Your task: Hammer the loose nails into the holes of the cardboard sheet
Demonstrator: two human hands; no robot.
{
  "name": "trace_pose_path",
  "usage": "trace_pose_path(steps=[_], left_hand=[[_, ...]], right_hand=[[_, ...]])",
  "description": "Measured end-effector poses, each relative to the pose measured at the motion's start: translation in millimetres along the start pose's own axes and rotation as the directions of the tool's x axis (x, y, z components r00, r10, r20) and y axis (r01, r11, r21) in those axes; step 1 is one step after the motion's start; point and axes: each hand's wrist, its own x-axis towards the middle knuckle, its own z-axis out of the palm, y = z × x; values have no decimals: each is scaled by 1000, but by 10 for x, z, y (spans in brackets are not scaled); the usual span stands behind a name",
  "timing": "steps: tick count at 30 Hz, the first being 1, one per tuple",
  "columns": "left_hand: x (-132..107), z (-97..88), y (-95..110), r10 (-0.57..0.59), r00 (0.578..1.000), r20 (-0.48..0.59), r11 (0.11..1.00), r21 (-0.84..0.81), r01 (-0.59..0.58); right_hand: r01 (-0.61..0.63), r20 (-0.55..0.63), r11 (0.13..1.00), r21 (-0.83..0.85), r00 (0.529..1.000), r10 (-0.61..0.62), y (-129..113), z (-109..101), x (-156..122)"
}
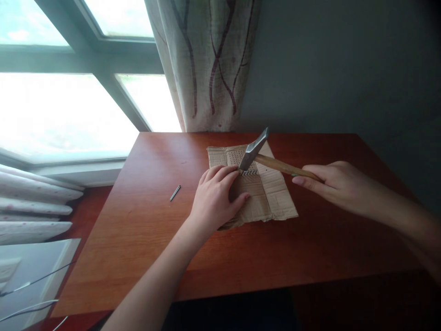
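Note:
My right hand [330,179] is wrapped round the wooden handle of a hammer [287,166]. Its metal head tilts over the cardboard, the lower end right by my left fingertips. My left hand [215,191] lies on the left part of a creased piece of cardboard [280,197], thumb spread away from the fingers. Whether anything small sits at its fingertips is hidden by the hammer head. Just right of those fingertips, a row of several small metal pieces [250,173], perhaps nails, stands on the cardboard. Behind them is a grid of small holes [235,157].
A thin metal rod-like piece [175,193], perhaps one or two nails, lies left of my left hand on the brown wooden table [138,248]. Behind the table hang a patterned curtain [206,59] and a grey wall [327,69]. Windows are at the left; cables [31,278] run at lower left.

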Motion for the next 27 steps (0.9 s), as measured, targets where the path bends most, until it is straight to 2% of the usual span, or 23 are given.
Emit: trace_pose_path(steps=[27], left_hand=[[-5, 6, -7, 3, 1000, -6, 1000, -3, -3]], right_hand=[[-37, 51, 999, -28, 998, 38, -10, 62, 47]])
